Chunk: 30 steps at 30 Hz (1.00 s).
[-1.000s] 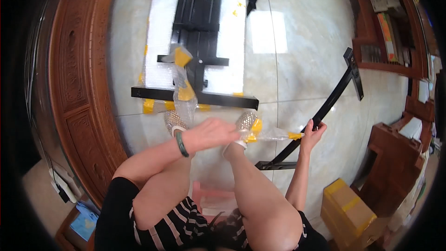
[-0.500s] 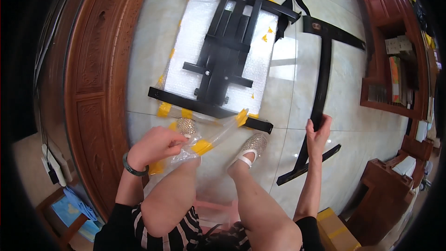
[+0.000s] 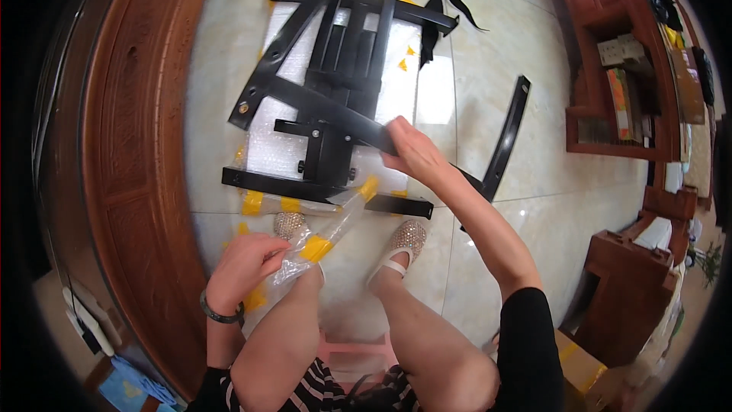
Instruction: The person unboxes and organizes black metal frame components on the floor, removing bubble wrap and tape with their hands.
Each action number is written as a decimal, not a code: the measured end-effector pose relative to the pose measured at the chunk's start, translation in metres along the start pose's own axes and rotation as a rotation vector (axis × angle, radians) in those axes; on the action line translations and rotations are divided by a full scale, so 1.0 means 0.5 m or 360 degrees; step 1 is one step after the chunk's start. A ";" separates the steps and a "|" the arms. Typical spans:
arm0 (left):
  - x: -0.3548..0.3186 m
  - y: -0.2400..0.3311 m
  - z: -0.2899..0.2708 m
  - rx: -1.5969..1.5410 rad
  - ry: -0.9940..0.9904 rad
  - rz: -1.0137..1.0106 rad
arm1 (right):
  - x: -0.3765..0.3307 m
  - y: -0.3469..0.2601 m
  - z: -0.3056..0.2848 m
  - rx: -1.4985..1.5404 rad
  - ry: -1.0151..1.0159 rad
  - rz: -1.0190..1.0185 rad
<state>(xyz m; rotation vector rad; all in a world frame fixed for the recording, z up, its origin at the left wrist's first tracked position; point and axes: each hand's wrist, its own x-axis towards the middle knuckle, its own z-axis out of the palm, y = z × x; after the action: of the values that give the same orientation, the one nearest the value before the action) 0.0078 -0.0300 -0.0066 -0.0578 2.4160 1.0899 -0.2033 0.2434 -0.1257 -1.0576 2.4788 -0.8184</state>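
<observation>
My right hand [image 3: 415, 154] is closed round the middle bar of a black metal H-shaped frame [image 3: 324, 107]. This frame is held tilted over a larger black metal frame assembly [image 3: 335, 61], with one crosspiece at the far left and the other at the right above the floor. The assembly rests on a white panel covered in bubble wrap [image 3: 268, 145] with yellow tape pieces. My left hand [image 3: 248, 263], a dark bangle at its wrist, pinches a clear plastic wrap [image 3: 286, 268] with yellow tape, which stretches up to the assembly's near foot bar [image 3: 301, 189].
Black strips [image 3: 450, 0] lie on the tiled floor at the far right of the panel. Carved wooden cabinets [image 3: 133, 107] line the left. A wooden shelf unit [image 3: 625, 91] stands at the right, with a cardboard box [image 3: 583, 362] near my right elbow. My shoes [image 3: 408, 238] are close to the near bar.
My right hand has lifted the H-shaped frame from the floor on the right and swung it left over the assembly. My left hand keeps its pinch on the plastic wrap, slightly lower.
</observation>
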 end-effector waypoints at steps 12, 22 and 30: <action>-0.011 -0.020 0.004 -0.0071 0.0036 0.0072 | 0.072 -0.043 0.092 -0.0189 -0.0177 -0.0290; -0.022 -0.025 -0.003 0.0018 -0.0109 -0.0015 | 0.097 -0.025 0.155 -0.0122 -0.0217 -0.0299; -0.021 -0.037 0.006 -0.0114 -0.0090 -0.0012 | 0.110 -0.029 0.163 -0.0216 -0.0213 -0.0347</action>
<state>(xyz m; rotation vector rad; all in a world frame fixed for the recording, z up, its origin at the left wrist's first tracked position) 0.0226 -0.0421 -0.0167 -0.0591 2.3245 1.1593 -0.1923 0.1642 -0.1843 -1.4015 2.3629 -0.6219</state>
